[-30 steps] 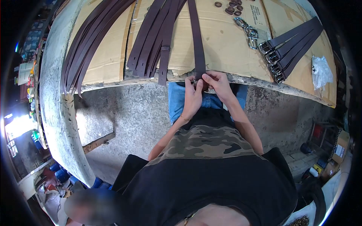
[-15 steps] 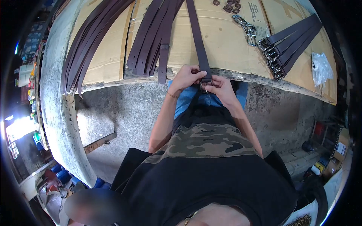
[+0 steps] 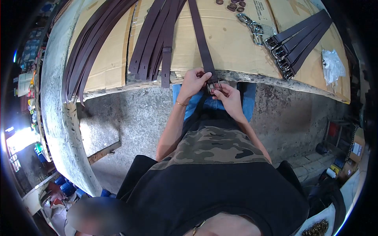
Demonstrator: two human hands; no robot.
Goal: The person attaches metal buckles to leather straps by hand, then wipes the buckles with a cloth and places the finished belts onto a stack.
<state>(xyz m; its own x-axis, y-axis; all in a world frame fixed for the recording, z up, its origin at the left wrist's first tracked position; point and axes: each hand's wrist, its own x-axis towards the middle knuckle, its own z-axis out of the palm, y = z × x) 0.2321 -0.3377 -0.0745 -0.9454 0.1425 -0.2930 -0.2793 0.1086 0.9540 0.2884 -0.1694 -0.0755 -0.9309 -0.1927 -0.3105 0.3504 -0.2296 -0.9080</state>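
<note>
A dark brown belt strap (image 3: 201, 43) runs down the table and over its front edge, with a metal buckle (image 3: 213, 87) at its near end. My left hand (image 3: 193, 83) pinches the strap just above the buckle, thumb on top. With thumb and fingertips, my right hand (image 3: 229, 97) grips the buckle's right side. How the strap end passes round the buckle is partly hidden by my fingers. Left of this strap lies a bundle of belt straps (image 3: 151, 43) with slots near their ends, one strap (image 3: 167, 65) bearing a loop.
More straps (image 3: 92, 47) hang over the edge at left. To the right lie loose buckles (image 3: 252, 28), small brown leather loops (image 3: 233, 6), several buckled belts (image 3: 301, 37) and a clear plastic bag (image 3: 333, 67). Cardboard (image 3: 224, 47) covers the table.
The view has shifted slightly. The buckle shows more plainly now, and my right fingers have moved on its right side. My left hand keeps its pinch on the strap.
</note>
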